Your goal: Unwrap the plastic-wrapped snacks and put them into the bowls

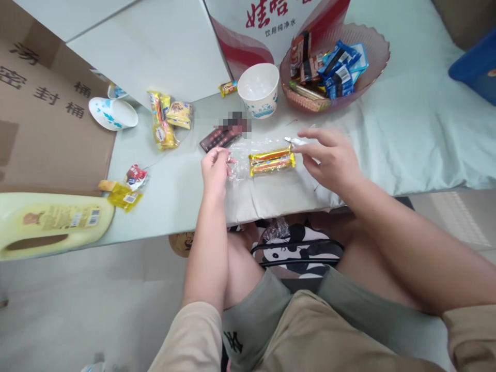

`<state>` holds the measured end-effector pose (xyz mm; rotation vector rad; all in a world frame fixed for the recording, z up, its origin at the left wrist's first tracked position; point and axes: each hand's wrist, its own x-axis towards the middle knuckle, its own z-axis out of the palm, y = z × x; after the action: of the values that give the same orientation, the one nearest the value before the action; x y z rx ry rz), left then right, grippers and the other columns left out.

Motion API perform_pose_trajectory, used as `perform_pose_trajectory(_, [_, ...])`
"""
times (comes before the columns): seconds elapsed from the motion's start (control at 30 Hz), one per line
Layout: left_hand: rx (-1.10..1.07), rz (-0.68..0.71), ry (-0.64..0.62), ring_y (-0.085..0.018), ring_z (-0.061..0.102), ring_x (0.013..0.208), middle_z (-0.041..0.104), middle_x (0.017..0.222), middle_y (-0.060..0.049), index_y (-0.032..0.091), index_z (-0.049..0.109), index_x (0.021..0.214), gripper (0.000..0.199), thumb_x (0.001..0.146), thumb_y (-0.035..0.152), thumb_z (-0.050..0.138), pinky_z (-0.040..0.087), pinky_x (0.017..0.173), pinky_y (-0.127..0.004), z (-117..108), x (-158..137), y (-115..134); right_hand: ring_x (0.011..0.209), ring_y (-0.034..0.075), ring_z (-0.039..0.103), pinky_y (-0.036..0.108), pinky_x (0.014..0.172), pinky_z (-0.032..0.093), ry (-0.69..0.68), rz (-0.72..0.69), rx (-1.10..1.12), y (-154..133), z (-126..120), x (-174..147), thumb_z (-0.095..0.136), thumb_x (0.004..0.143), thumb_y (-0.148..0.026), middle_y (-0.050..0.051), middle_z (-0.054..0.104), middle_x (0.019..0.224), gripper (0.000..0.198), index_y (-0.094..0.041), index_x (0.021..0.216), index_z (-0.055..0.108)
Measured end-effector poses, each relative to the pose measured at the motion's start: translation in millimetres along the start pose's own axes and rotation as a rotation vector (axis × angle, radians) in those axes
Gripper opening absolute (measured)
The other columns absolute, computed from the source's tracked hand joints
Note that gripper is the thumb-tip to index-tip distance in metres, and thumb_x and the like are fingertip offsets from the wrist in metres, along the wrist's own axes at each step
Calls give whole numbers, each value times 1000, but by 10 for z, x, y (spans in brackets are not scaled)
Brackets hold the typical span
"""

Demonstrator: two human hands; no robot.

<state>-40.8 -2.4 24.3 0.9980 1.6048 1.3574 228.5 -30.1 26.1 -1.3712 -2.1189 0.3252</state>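
My left hand (215, 168) is closed in a pinch on a clear plastic bag (241, 164), spread crumpled to its right. Two yellow-and-orange snack packets (272, 161) lie side by side on the cloth, at the bag's right part. Between the fingers of my right hand (329, 157) is a small white tool (296, 141) with a metallic tip, partly hidden. The right fingertips are close to the packets' right ends; whether they touch them I cannot tell. A dark phone-like object (220, 137), partly blurred out, lies just behind my left hand.
Behind my hands stand a paper cup (259, 92) and a pink glass bowl (374, 57) of wrapped snacks. Farther left are bagged yellow snacks (165, 121), a tipped paper cup (114, 113), loose wrappers (126, 196) and a yellow jug (54, 225). Boxes (155, 51) line the back.
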Motion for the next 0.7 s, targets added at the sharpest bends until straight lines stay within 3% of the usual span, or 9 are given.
perform_pose_trajectory(0.13, [-10, 71, 71, -8, 51, 54, 57, 59, 2, 18, 60, 68, 18, 86, 15, 65, 36, 51, -18, 11, 61, 19, 127, 33, 61, 54, 104, 43, 74, -117, 12, -80, -68, -46, 52, 89, -22, 8, 75, 123, 22, -26, 83, 72])
perform_pose_trajectory(0.2, [-18, 99, 69, -8, 56, 60, 60, 64, 1, 18, 60, 69, 19, 87, 18, 67, 40, 55, -17, 13, 93, 14, 122, 32, 64, 50, 102, 45, 38, -202, 58, -116, -99, -78, 53, 85, -22, 8, 78, 112, 18, -25, 77, 69])
perform_pose_trajectory(0.27, [-27, 91, 44, -8, 55, 58, 62, 68, 1, 18, 59, 70, 20, 87, 22, 69, 37, 50, -18, 16, 121, 1, 98, 27, 71, 42, 89, 49, -148, -209, 137, -152, -115, -112, 51, 84, -23, 6, 79, 94, 21, -24, 86, 72])
perform_pose_trajectory(0.37, [-52, 49, 11, -6, 43, 46, 59, 64, 3, 19, 58, 73, 23, 88, 30, 71, 27, 42, -20, 22, 151, -19, 60, 21, 61, 34, 64, 42, -456, -67, 130, -208, -91, -142, 49, 89, -31, 1, 72, 69, 35, -24, 115, 72])
perform_pose_trajectory(0.43, [-73, -9, 0, -6, 39, 44, 56, 60, 3, 20, 58, 74, 25, 86, 34, 74, 24, 41, -21, 29, 155, -20, 56, 22, 58, 34, 60, 37, -497, 25, -7, -246, -49, -134, 47, 93, -36, 3, 69, 64, 37, -24, 116, 73])
perform_pose_trajectory(0.5, [-110, -94, -35, -6, 39, 44, 54, 60, 3, 20, 58, 76, 27, 84, 38, 77, 22, 42, -21, 46, 137, -3, 66, 25, 63, 35, 63, 38, -415, 55, -136, -287, 7, -108, 45, 96, -36, 7, 73, 75, 36, -23, 110, 75])
perform_pose_trajectory(0.6, [-224, -226, -165, -5, 33, 40, 53, 61, 3, 22, 58, 79, 31, 83, 44, 78, 19, 40, -22, 94, 59, 53, 104, 31, 66, 39, 80, 45, -279, -56, -160, -349, 110, -67, 52, 94, -30, 13, 75, 117, 34, -21, 120, 72])
perform_pose_trajectory(0.7, [-329, -327, -297, -4, 26, 37, 50, 62, 5, 23, 58, 81, 31, 85, 49, 76, 17, 38, -23, 144, -43, 119, 116, 33, 62, 42, 93, 44, -328, -126, -156, -408, 222, -57, 61, 87, -26, 14, 70, 131, 49, -20, 136, 62])
